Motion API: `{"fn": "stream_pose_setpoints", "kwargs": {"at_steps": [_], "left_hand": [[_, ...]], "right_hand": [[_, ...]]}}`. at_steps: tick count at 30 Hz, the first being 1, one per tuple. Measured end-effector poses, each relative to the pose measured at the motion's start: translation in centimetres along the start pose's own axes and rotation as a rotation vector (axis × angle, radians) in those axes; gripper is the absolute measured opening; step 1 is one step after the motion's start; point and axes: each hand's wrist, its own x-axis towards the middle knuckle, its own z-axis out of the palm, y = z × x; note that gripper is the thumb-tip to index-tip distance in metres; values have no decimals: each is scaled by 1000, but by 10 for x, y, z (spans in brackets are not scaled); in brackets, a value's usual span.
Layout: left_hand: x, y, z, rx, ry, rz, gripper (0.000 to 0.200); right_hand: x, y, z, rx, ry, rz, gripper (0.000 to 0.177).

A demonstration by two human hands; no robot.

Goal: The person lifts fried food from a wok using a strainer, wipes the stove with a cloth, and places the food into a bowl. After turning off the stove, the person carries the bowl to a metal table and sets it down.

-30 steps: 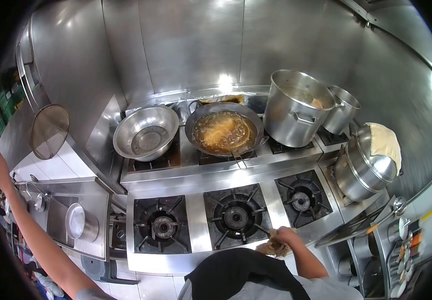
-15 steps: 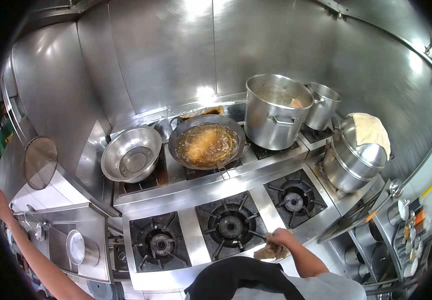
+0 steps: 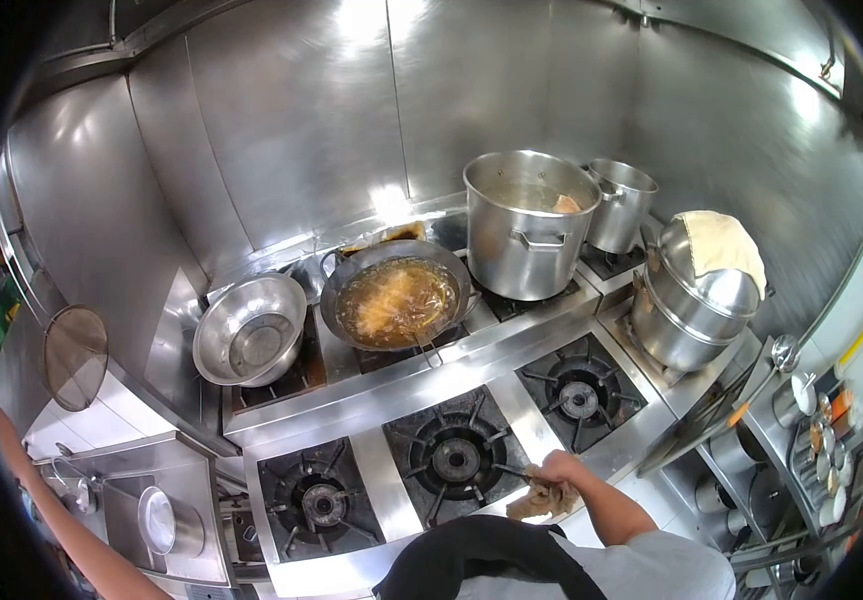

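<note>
Steel walls (image 3: 292, 120) rose behind the stove (image 3: 369, 480), where food (image 3: 392, 300) bubbled in a pan (image 3: 382, 252) of oil. At the stove's front edge, near the middle burner (image 3: 457, 460), my right hand (image 3: 560, 468) had its fingers pressed together round a brown cloth (image 3: 540, 502). My left hand (image 3: 4, 428) met the dark edge of view, so I couldn't tell how its fingers stood. The step seemed to be gripping the cloth; the next move, I judged, called for a firm hold.

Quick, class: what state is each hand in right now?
Left hand: mostly lost at the dark edge; cannot be told.
Right hand: closed, holding a brown cloth.
</note>
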Motion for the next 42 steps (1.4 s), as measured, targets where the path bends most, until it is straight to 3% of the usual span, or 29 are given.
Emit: {"fn": "stream_pose_setpoints", "kwargs": {"at_steps": [16, 19, 20, 22, 23, 24, 25, 26, 34, 38, 39, 40, 42], "left_hand": [[4, 0, -8, 207, -47, 48, 48], [13, 9, -28, 247, -55, 54, 48], [39, 37, -85, 261, -58, 56, 49], [10, 5, -16, 287, -63, 62, 49], [11, 4, -15, 299, -66, 65, 49], [13, 6, -19, 312, -68, 67, 49], [42, 42, -96, 324, -69, 69, 50], [21, 16, -41, 337, -70, 72, 50], [19, 14, -42, 439, -75, 86, 51], [8, -1, -13, 490, -80, 91, 52], [13, 4, -21, 502, -81, 91, 52], [38, 36, -87, 514, -83, 91, 52], [46, 48, -110, 539, -87, 91, 53]], "right_hand": [[-10, -2, -2, 126, 99, 57, 52], [-8, -1, -1, 157, 97, 74, 53], [-10, -1, -2, 164, 94, 85, 55], [-12, -4, -5, 171, 90, 95, 56], [-11, -3, -4, 175, 85, 101, 57], [-10, -2, -4, 180, 81, 107, 58], [-8, 0, -2, 180, 81, 106, 58], [-9, -1, -3, 185, 84, 103, 59], [7, 8, 8, 167, 91, 100, 61], [6, 7, 6, 281, 86, 140, 56], [8, 8, 7, 315, 88, 150, 55], [9, 10, 8, 316, 90, 150, 55], [-5, 1, -5, 349, 41, 208, 54]]}}
